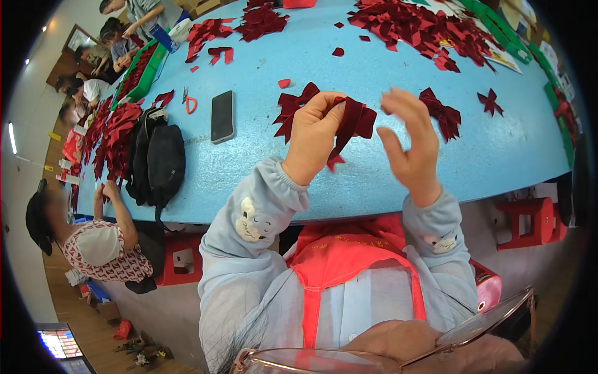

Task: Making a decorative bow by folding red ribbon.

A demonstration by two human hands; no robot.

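Note:
Above the blue table [261, 168], my left hand [314, 134] pinches a dark red velvet ribbon bow [355, 121], its loop reaching to the right and a tail hanging down. My right hand [411, 146] is raised just right of that bow, apart from it, with thumb and fingers spread and nothing in them. Partly behind my left hand lies a dark red bow [288, 112] on the table. Beyond my right hand rests another velvet bow [443, 115], and a smaller bow [491, 101] sits farther right.
A phone [223, 117], red-handled snips [190, 101] and a black bag [165, 156] lie to the left. Large heaps of red ribbon pieces [411, 28] cover the far side, near green trays [498, 28]. A co-worker [99, 243] sits at the left; several others work beyond.

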